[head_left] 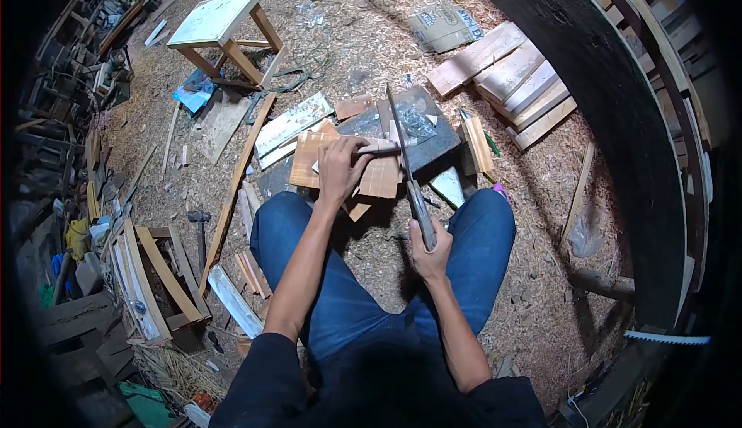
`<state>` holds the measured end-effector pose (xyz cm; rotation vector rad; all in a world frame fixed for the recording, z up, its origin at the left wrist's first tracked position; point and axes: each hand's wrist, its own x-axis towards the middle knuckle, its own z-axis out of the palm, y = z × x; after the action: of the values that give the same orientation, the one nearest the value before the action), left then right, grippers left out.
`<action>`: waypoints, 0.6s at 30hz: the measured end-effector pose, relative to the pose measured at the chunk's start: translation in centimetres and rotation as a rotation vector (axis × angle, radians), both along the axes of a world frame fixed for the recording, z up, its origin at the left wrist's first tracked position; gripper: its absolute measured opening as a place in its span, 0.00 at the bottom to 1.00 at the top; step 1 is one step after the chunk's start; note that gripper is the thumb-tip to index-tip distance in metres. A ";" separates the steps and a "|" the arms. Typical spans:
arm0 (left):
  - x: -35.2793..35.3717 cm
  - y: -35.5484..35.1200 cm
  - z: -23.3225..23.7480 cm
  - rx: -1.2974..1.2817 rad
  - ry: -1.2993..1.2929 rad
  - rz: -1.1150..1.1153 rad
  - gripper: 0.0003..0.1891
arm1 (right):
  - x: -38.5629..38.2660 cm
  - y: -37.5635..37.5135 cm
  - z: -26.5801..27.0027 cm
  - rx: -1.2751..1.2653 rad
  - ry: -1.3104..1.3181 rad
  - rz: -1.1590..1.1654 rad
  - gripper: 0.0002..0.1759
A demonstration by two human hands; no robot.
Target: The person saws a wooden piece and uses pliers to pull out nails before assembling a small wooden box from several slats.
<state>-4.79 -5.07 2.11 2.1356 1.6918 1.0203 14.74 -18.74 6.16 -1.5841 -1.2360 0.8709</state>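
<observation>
My right hand [431, 248] is wrapped round the grey handle of a hand saw [401, 134]. Its thin dark blade points away from me and shows almost edge-on, so its teeth cannot be made out. Against the blade's left side lies the end of a narrow wood strip [380, 149]. My left hand [338, 167] grips this strip and presses it down on a light wooden board [380, 178]. Under and behind the board is a dark work block [442, 140], with a clear plastic bag [417, 124] on top.
A small white-topped stool [212, 20] stands at the back left. Stacked planks [510, 72] and a flattened cardboard box [444, 26] lie at the back right. A hammer [200, 231] rests left of my knee. Wood shavings cover the ground; a large dark curved beam [618, 119] borders the right.
</observation>
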 end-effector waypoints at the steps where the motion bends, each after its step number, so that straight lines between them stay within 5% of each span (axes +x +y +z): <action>1: 0.0 0.0 0.0 -0.011 0.009 0.005 0.13 | 0.0 0.0 0.0 -0.009 -0.005 -0.001 0.20; 18: 0.2 -0.7 0.3 -0.032 -0.003 -0.016 0.17 | -0.9 -0.4 0.4 -0.023 0.027 0.045 0.17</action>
<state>-4.62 -5.80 2.41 2.1227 1.6757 0.9856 13.85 -19.13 6.59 -1.5629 -1.2508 0.9349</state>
